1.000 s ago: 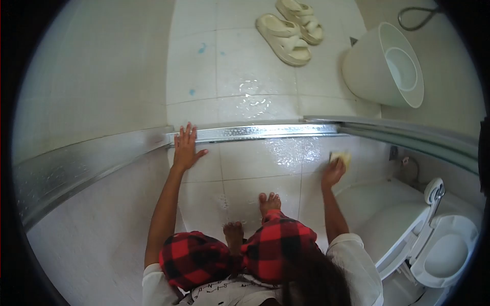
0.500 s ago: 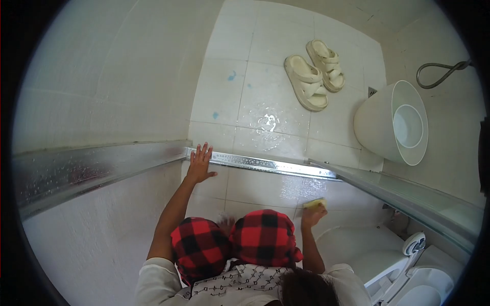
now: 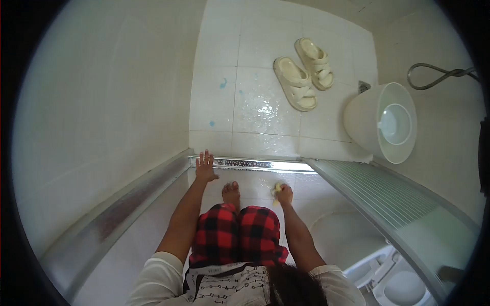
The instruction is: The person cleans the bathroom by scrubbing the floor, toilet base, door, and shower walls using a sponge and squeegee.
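Note:
My left hand [image 3: 205,167] rests with spread fingers on the left end of the metal door track [image 3: 286,166], holding nothing. On the near side of the track, my right hand [image 3: 284,195] grips a yellow cloth or sponge [image 3: 277,189] against the wet tiled floor [image 3: 255,179]. Part of the yellow piece is hidden by the fingers. My bare foot [image 3: 231,194] stands on the tiles between the two hands.
Beyond the track lie cream slippers [image 3: 296,84], a drain [image 3: 363,86] and a tipped white bucket [image 3: 380,122]. A ribbed glass panel [image 3: 377,194] runs along the right, with a toilet [image 3: 403,288] behind it. A hose [image 3: 439,76] hangs at the upper right.
My right hand has moved left along the floor with the yellow piece, toward my foot. My left hand stays on the track. The camera view has shifted.

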`<state>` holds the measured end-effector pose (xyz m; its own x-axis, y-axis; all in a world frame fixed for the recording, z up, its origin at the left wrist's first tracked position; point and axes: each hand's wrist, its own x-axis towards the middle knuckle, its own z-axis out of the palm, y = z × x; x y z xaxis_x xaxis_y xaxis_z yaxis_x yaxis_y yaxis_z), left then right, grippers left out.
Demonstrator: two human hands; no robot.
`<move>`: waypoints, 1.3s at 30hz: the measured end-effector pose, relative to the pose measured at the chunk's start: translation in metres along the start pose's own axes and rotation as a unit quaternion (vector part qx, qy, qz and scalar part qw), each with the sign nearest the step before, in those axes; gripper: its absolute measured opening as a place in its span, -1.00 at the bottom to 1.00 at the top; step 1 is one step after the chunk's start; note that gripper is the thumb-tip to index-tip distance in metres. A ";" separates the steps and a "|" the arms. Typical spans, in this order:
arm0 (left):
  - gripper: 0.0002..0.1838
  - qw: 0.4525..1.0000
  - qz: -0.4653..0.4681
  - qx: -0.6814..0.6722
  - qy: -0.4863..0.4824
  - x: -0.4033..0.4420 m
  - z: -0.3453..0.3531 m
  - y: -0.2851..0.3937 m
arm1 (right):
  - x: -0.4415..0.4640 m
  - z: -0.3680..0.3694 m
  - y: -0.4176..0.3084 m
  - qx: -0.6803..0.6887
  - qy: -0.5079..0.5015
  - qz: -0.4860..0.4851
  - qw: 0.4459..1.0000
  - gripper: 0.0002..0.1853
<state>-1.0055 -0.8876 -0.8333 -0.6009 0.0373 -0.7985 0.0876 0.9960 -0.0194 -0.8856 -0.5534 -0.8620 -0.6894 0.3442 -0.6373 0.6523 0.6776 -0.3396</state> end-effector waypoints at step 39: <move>-0.68 0.951 -0.003 -0.292 -0.102 -0.251 -0.513 -0.079 | -0.025 -0.552 -0.303 0.545 0.289 0.244 0.749 -0.73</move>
<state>-1.2691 -0.9334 -0.3225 -0.4280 0.0750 -0.9006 -0.4077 0.8733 0.2665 -1.2396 -0.4082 -0.3615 -0.1016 0.8146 -0.5711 0.5234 -0.4444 -0.7270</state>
